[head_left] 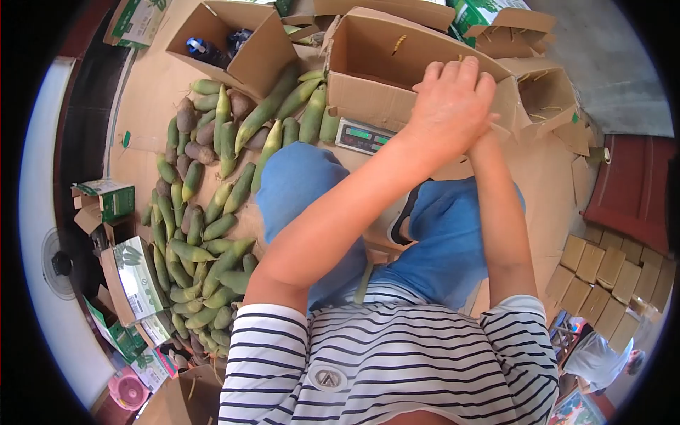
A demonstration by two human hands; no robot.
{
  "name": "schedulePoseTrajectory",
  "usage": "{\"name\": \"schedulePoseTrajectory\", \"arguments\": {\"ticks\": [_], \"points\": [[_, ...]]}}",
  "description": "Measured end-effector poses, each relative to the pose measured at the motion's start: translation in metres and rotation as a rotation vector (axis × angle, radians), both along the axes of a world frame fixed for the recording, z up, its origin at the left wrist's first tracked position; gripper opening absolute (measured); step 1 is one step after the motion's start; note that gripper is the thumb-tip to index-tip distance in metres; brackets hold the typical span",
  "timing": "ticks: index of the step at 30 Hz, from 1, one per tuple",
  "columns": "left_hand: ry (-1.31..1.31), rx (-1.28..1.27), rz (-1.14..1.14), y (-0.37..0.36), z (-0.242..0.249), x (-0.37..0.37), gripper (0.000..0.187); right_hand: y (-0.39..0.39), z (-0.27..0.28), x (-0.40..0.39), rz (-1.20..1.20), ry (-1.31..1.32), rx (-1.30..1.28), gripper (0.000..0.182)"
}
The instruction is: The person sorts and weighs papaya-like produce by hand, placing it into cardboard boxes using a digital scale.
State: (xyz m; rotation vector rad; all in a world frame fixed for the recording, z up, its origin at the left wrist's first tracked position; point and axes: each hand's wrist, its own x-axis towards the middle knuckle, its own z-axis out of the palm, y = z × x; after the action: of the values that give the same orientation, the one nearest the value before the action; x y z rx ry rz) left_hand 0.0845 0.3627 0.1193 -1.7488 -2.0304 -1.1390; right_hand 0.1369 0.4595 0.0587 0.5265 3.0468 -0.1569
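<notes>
An open cardboard box (pixel 368 95) stands in front of my knees, with a yellow cord handle in its far wall. My left hand (pixel 455 91) reaches across to the box's near right side, its fingers bent and close together; whatever they hold is hidden. Beneath it, my right hand (pixel 494 119) meets the left at the same spot, mostly covered, so its fingers do not show properly. A digital scale (pixel 363 135) with a lit green display sits at the box's near side. Many long green radishes (pixel 225 273) lie heaped on the floor to the left.
Another open box (pixel 265 53) with dark blue items inside stands at the back left. A smaller open box (pixel 545 95) adjoins on the right. Stacked brown cartons (pixel 602 276) and a person (pixel 595 361) are at the lower right. Printed green-white boxes (pixel 134 276) and a fan (pixel 62 263) line the left.
</notes>
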Motion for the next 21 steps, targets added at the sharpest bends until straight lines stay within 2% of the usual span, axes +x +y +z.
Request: {"name": "schedulePoseTrajectory", "arguments": {"ticks": [3,6,9,14,21], "points": [[0.002,0.066,-0.003,-0.001,0.001,0.0,0.047,0.0,-0.001,0.001,0.005,-0.002,0.007,0.037],[-0.099,-0.014,0.007,-0.002,0.003,0.003,0.048,0.002,-0.001,0.005,0.011,0.0,0.016,0.037],[-0.019,0.019,0.084,0.002,-0.004,0.005,0.049,0.003,0.002,0.003,0.022,-0.008,0.016,0.037],[-0.027,0.108,0.117,0.004,-0.005,0.007,0.051,0.005,0.001,0.007,0.017,-0.043,0.031,0.037],[-0.081,-0.032,0.049,0.007,-0.005,0.013,0.054,0.006,-0.003,0.004,0.019,-0.071,0.022,0.038]]}}
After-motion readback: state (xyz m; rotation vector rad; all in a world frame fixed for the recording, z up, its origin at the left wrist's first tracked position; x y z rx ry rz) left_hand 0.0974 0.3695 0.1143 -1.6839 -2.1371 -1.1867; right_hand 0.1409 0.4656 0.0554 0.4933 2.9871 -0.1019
